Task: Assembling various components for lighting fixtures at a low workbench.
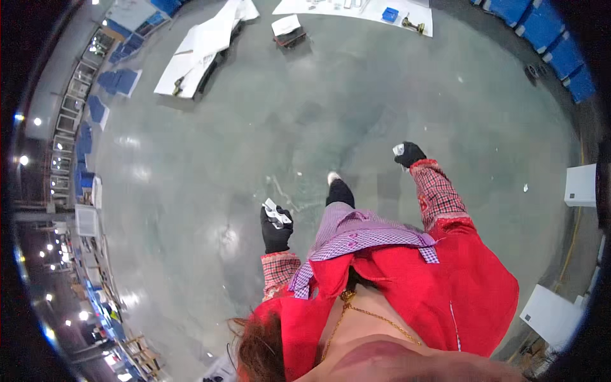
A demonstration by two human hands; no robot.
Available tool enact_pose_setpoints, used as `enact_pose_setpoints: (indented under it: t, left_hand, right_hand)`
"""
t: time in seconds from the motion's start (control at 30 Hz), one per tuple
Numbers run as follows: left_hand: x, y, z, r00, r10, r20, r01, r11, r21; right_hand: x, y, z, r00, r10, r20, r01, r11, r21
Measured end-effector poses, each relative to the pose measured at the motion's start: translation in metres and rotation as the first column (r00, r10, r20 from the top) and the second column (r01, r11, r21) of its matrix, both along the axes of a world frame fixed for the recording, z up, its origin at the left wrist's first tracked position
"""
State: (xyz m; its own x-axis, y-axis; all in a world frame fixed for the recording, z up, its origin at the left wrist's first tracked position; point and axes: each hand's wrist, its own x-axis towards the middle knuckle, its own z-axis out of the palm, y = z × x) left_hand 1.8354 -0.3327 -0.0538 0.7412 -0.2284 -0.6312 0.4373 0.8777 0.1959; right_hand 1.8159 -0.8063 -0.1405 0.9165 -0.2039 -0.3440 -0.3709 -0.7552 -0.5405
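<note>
My left hand (275, 237), in a black glove, is closed on small white pieces (272, 208) with dark marks; their kind is too small to make out. Held out to the right, my right hand (414, 154), also black-gloved, is closed around a small white, partly see-through item (399, 150) that looks like a little plastic packet. Both hands are apart, over the grey floor (356, 95), and touch nothing else. One shoe (333, 177) shows below me in mid-step.
Ahead on the left stands a white-topped table (194, 54) with a power drill (179, 86). Another white table (372, 9) at the far side bears a blue bin (390, 13) and a drill (414, 25). Between them is a low stool-like stack (287, 28). Blue containers (541, 28) line the far right.
</note>
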Motion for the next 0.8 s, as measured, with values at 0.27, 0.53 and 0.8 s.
enact_pose_setpoints:
  t: [0.27,0.53,0.8]
  left_hand:
    - [0.258,-0.082,0.046,0.923,-0.342,0.176,0.313,0.934,0.17]
    - [0.514,-0.18,-0.009,0.921,-0.39,-0.021,0.39,0.919,0.054]
    - [0.704,-0.221,0.021,0.92,-0.392,-0.01,0.392,0.92,-0.009]
  right_hand:
    - [0.041,-0.045,-0.093,0.903,0.167,-0.396,-0.267,0.94,-0.212]
    - [0.023,-0.121,-0.246,0.513,-0.035,-0.858,-0.112,0.988,-0.107]
    - [0.482,-0.179,-0.069,0.981,-0.027,-0.19,0.019,0.999,-0.039]
